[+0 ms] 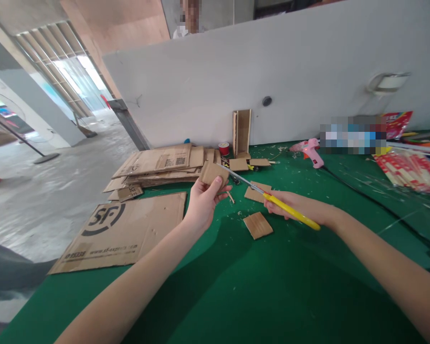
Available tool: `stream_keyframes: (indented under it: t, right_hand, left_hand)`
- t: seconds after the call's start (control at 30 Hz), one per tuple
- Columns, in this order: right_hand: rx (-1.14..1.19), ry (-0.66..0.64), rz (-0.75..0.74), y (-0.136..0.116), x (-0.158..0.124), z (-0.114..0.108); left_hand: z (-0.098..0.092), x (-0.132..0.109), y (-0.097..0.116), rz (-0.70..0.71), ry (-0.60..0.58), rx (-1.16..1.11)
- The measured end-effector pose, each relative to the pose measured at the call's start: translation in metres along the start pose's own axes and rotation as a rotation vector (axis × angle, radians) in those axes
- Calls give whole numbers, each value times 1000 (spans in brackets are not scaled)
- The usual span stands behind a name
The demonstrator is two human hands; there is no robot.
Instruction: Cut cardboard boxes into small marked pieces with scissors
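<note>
Between the thumb and fingers of my left hand (205, 200) is a small piece of cardboard (212, 174), raised above the green table. My right hand (297, 204) grips yellow-handled scissors (290, 211), whose blades point left and reach the upper right edge of that piece. Whether the blades are cutting into it I cannot tell. Below the scissors a cardboard square (258, 225) lies flat on the table. Another cut piece (254, 192) is partly hidden behind the blades and my right hand.
Stacked cardboard sheets (154, 165) and a large printed sheet (129, 234) lie to the left. A folded cardboard channel (242, 134) stands against the white panel (215, 86). At the right are a pink glue gun (311, 152) with a black cord and packaged sticks (408, 169).
</note>
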State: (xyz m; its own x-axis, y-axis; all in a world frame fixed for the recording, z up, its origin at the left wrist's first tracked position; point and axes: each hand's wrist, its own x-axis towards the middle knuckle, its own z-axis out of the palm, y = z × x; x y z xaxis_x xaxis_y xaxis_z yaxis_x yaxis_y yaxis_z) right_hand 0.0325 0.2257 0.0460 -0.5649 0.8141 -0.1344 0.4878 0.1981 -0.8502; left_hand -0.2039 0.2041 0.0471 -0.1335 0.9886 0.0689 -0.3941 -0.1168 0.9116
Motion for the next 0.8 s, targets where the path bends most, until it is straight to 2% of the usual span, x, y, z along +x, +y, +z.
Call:
stream_keyframes:
  t: [0.13, 0.47, 0.8]
  right_hand:
    - [-175, 35, -13, 5, 1, -5]
    - [-140, 2, -58, 4, 0, -1]
    - [-309, 20, -141, 9, 2, -1]
  left_hand:
    - [-1, -1, -5, -14, -24, 11]
    - [-4, 0, -11, 29, -73, 52]
    - [-3, -2, -9, 61, -73, 108]
